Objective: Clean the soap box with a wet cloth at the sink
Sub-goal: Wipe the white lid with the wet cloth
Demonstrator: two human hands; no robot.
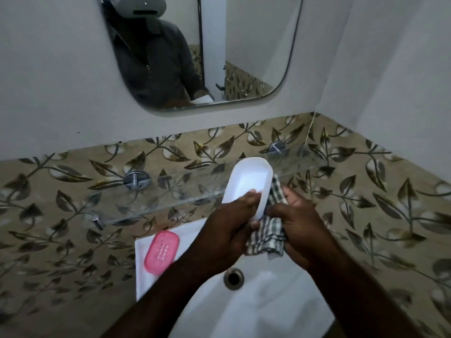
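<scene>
Two hands engaged: left hand grasps white oval plastic soap box, right hand clutches checked cloth at its 4 o'clock; advise firm strokes, box held steady.

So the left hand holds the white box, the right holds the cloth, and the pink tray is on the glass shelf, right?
Not quite. In the head view the pink tray lies on the sink rim, below the shelf. The left hand does hold the white box, and the right hand the cloth.
</scene>
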